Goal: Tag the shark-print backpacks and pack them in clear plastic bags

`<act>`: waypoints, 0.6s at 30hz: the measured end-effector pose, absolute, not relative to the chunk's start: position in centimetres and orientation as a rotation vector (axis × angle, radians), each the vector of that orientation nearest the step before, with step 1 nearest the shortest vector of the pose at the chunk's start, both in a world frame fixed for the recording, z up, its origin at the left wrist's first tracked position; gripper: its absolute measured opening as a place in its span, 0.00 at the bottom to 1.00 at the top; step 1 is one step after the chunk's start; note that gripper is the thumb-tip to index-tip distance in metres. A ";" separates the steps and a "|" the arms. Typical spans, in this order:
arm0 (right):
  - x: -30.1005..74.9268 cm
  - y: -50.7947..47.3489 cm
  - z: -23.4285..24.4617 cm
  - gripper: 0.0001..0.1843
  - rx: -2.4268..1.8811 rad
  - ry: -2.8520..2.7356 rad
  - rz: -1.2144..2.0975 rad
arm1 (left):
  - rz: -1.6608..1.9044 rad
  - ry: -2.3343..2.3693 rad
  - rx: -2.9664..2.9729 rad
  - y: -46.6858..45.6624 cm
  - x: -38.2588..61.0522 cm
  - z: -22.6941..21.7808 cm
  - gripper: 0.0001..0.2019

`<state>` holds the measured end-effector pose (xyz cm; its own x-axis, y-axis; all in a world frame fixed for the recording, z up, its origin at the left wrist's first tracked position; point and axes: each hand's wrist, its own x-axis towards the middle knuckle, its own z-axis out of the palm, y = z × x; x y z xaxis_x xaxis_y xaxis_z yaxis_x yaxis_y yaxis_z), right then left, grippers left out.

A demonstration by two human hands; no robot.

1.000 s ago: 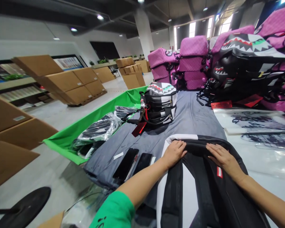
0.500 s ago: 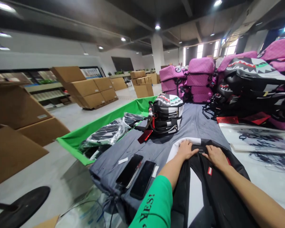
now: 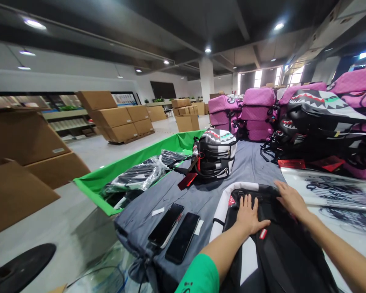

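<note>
In front of me lies a black-and-white backpack (image 3: 288,254), with a white band along its far left edge and a small red tag on its face. My left hand (image 3: 249,216) rests flat on its upper part, fingers spread and thumb out to the right. At the bag's far right edge is my right hand (image 3: 292,200), its fingers extended over the rim with nothing gripped. A smaller backpack with a shark-teeth pattern (image 3: 218,152) stands farther off, a red hang tag (image 3: 187,181) beside it.
Two phones (image 3: 182,238) lie left of the bag on the grey cloth (image 3: 140,219). A green-sided bin (image 3: 134,156) holds plastic-wrapped items. Pink bags (image 3: 259,114) and another shark-pattern backpack (image 3: 323,108) are piled at the back right. Clear plastic bags (image 3: 338,191) lie on the right.
My hands have moved apart from the bag's top middle: the left came nearer and now lies flat, the right shifted to the far right edge. The head view tilted slightly up.
</note>
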<state>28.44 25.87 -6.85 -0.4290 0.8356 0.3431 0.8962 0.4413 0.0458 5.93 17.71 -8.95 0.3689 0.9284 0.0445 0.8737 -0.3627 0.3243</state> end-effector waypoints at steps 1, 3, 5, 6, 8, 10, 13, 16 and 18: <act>29.4 26.8 -6.1 0.33 -1.553 -2.458 -0.266 | 0.354 1.620 2.401 17.5 5.9 -9.1 0.49; 30.8 28.8 -5.1 0.30 -1.645 -2.551 -0.128 | 0.421 1.630 2.456 16.9 5.8 -9.2 0.46; 31.2 30.7 -5.1 0.25 -1.711 -2.644 -0.006 | 0.508 1.604 2.536 16.5 5.6 -9.3 0.42; 31.0 31.5 -5.3 0.25 -1.742 -2.682 0.038 | 0.545 1.570 2.580 16.5 5.5 -9.3 0.41; 30.3 32.7 -5.9 0.26 -1.823 -2.731 0.092 | 0.545 1.465 2.659 16.9 5.3 -9.1 0.39; 29.6 33.5 -6.5 0.24 -1.920 -2.755 0.118 | 0.430 1.339 2.711 18.0 4.9 -8.8 0.40; 28.9 33.6 -6.5 0.22 -2.015 -2.765 0.088 | 0.265 1.317 2.655 19.8 4.5 -8.3 0.44; 28.7 32.6 -5.6 0.31 -1.960 -2.788 0.005 | 0.274 1.396 2.559 20.7 4.5 -8.6 0.45; 28.7 31.8 -5.0 0.32 -1.894 -2.811 -0.026 | 0.275 1.386 2.535 20.7 4.6 -8.9 0.46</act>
